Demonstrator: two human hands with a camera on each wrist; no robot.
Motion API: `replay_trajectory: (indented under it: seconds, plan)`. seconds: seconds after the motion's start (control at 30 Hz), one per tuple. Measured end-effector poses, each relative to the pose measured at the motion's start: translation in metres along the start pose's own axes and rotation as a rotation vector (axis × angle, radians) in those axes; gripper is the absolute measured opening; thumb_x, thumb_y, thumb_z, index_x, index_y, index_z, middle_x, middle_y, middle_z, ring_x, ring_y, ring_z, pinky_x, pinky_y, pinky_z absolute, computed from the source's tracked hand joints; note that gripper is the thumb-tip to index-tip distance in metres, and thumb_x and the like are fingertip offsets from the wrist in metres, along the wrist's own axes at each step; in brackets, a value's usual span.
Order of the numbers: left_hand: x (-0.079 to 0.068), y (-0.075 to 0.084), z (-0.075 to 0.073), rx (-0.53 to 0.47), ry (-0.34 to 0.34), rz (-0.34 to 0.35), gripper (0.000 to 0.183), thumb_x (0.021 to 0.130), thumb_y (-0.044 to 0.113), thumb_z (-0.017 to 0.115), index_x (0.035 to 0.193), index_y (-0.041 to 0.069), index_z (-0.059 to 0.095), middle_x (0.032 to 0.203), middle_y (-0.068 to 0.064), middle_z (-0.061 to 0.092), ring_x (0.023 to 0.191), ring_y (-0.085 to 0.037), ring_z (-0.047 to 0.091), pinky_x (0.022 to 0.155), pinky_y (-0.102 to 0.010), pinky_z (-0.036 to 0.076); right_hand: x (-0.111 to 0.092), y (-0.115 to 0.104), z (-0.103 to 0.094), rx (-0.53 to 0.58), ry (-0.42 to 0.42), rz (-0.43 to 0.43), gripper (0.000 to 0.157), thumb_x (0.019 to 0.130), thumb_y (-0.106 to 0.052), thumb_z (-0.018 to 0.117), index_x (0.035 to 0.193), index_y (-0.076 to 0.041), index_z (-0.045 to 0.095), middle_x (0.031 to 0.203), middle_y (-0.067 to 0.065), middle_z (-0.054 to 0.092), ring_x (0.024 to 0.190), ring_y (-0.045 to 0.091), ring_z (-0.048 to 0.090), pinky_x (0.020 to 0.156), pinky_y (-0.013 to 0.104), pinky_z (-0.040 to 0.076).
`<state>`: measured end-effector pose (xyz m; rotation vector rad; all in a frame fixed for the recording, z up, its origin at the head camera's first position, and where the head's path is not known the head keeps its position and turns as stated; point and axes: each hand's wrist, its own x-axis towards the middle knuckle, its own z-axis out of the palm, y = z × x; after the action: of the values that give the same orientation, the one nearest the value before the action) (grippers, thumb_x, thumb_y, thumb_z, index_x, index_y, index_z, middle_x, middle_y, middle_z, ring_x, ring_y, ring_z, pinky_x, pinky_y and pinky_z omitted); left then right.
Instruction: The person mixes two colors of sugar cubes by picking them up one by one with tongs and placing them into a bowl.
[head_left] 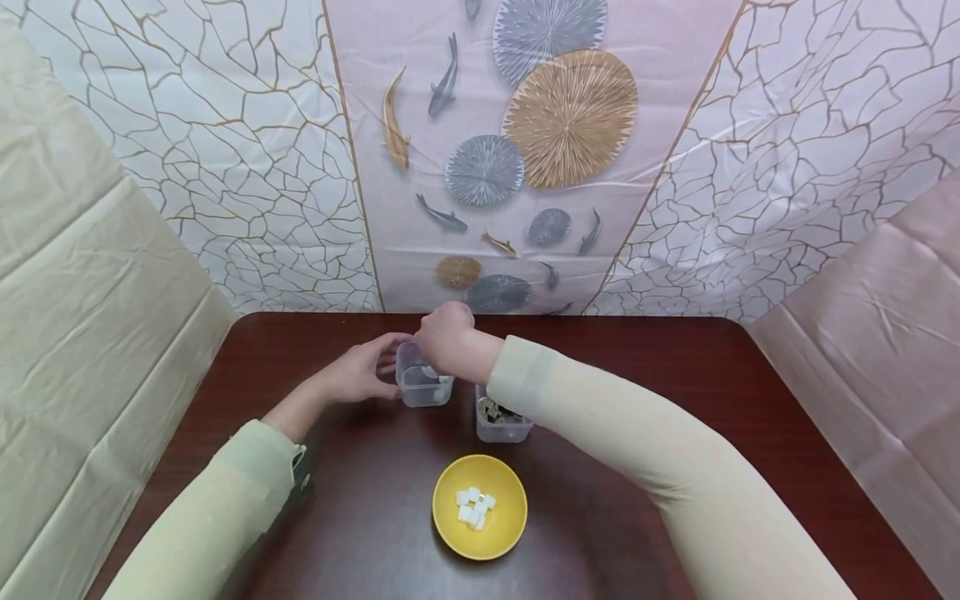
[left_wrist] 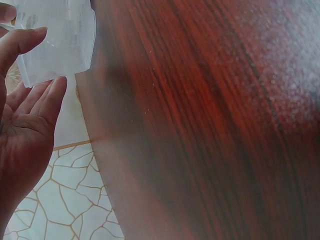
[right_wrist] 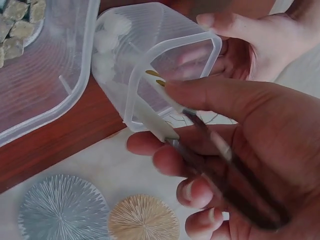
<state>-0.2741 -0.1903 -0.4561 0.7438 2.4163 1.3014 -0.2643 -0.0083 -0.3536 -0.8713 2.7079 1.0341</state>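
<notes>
My left hand (head_left: 354,372) holds a clear plastic container (head_left: 423,398) near the back of the table, thumb on one side and fingers on the other. In the right wrist view, several white cubes (right_wrist: 111,32) lie toward the container's bottom. My right hand (head_left: 452,340) is over that container and grips a pair of small tongs (right_wrist: 156,122) with pale tips and dark handles. The tongs' tips reach in through the container's open mouth; whether they pinch a cube I cannot tell. In the head view my right hand hides the tongs.
A second clear container (head_left: 502,433) with greyish-brown cubes (head_left: 491,411) stands to the right, partly under my right sleeve. Nearer to me, a yellow bowl (head_left: 504,508) contains several white cubes (head_left: 474,508). Patterned cloth (head_left: 300,167) hangs behind the table's far edge.
</notes>
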Motion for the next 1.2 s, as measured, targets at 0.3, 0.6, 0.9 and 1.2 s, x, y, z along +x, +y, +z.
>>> replay_trajectory:
  seconds: [0.3, 0.6, 0.9, 1.2]
  plan:
    - [0.0, -0.001, 0.0, 0.009, 0.006, 0.007, 0.083, 0.085, -0.004, 0.081, 0.157, -0.002, 0.04, 0.156, -0.026, 0.051, 0.143, -0.044, 0.054, 0.115, -0.048, 0.05, -0.002, 0.001, 0.0, 0.024, 0.005, -0.047, 0.033, 0.107, -0.035, 0.06, 0.135, -0.026, 0.074, 0.123, -0.005, 0.076, 0.095, 0.014, 0.073, 0.074, 0.032, 0.064]
    - [0.001, -0.002, 0.0, -0.004, 0.004, 0.007, 0.083, 0.085, -0.007, 0.081, 0.157, -0.003, 0.04, 0.156, -0.027, 0.052, 0.143, -0.044, 0.054, 0.115, -0.048, 0.05, -0.001, 0.008, 0.002, 0.124, -0.006, -0.098, 0.036, 0.101, -0.038, 0.068, 0.133, -0.022, 0.074, 0.123, 0.0, 0.075, 0.104, 0.019, 0.072, 0.082, 0.037, 0.064]
    - [0.001, -0.001, -0.001, 0.012, 0.009, 0.011, 0.083, 0.085, -0.005, 0.083, 0.156, -0.002, 0.041, 0.154, -0.027, 0.053, 0.143, -0.045, 0.054, 0.114, -0.049, 0.05, -0.004, 0.013, -0.003, 0.09, 0.031, -0.058, 0.031, 0.101, -0.039, 0.068, 0.126, -0.023, 0.078, 0.12, -0.001, 0.077, 0.098, 0.019, 0.073, 0.078, 0.038, 0.064]
    - [0.0, 0.001, -0.001, 0.018, 0.005, 0.003, 0.083, 0.086, -0.005, 0.082, 0.157, -0.001, 0.04, 0.155, -0.026, 0.053, 0.142, -0.044, 0.054, 0.114, -0.049, 0.05, 0.001, 0.01, -0.005, 0.109, -0.047, -0.039, 0.032, 0.103, -0.038, 0.066, 0.13, -0.024, 0.076, 0.12, -0.001, 0.076, 0.09, 0.015, 0.069, 0.073, 0.033, 0.063]
